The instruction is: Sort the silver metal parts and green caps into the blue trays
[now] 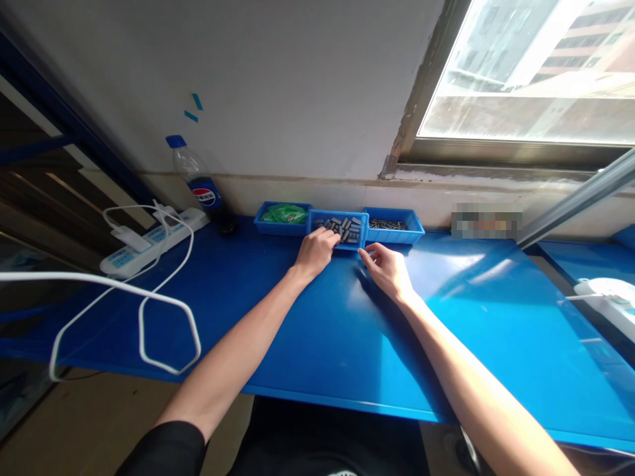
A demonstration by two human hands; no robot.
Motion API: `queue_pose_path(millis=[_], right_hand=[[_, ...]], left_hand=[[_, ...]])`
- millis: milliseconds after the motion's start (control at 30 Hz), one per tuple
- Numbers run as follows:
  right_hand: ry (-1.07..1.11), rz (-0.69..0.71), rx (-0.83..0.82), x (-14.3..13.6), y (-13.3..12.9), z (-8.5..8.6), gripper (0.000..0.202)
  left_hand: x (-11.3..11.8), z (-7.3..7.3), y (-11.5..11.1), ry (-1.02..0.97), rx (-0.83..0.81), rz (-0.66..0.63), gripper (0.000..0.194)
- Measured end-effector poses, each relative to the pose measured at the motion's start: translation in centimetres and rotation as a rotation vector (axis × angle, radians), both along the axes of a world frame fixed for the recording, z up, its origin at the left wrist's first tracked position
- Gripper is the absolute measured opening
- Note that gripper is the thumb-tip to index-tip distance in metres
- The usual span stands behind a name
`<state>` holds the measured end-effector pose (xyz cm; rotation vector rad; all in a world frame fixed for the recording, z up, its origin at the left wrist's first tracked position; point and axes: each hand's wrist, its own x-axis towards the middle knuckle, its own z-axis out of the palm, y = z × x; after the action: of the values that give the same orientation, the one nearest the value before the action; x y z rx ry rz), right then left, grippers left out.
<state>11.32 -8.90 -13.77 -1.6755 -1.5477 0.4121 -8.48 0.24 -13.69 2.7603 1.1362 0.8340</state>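
Observation:
Small grey cylindrical pieces (351,229) fill the middle blue bin (363,237) at the back of the blue table. My left hand (318,250) reaches over that bin's front left edge, its fingers bent and closed among the pieces; what they pinch is hidden. Near the same bin's front right corner is my right hand (387,266), thumb and index finger close together at the edge, and anything between them is too small to make out. To the left, a blue bin (280,230) holds green plastic bags (284,213). The right blue bin (409,235) holds thin metal pins (387,225).
A cola bottle (204,192) stands at the back left, beside a white power strip (127,256). White cables (169,303) loop over the table's left side. The blue table (317,330) meets a wall with a window (526,79). Another power strip (612,301) lies far right.

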Motion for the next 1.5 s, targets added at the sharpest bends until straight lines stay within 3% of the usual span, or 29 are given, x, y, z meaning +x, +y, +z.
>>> queue_pose_path(millis=[333, 567, 1033, 1267, 1500], right_hand=[[0.066, -0.012, 0.040, 0.4, 0.2, -0.5, 0.035], [0.021, 0.049, 0.077, 0.7, 0.6, -1.0, 0.022], [-0.242, 0.083, 0.122, 1.4, 0.9, -1.2, 0.009], [-0.251, 0.124, 0.113, 1.6, 0.5, -0.3, 0.007], [-0.305, 0.162, 0.110, 2.2, 0.2, 0.0, 0.006]], left_hand=[[-1.9, 0.7, -0.6, 0.060, -0.036, -0.115, 0.012], [-1.1, 0.4, -1.7, 0.035, -0.036, -0.116, 0.025], [-0.1, 0.5, -2.5, 0.046, -0.125, -0.160, 0.025], [0.0, 0.5, -2.8, -0.101, -0.074, -0.163, 0.026], [-0.1, 0.6, -2.9, -0.068, -0.158, -0.166, 0.047]])
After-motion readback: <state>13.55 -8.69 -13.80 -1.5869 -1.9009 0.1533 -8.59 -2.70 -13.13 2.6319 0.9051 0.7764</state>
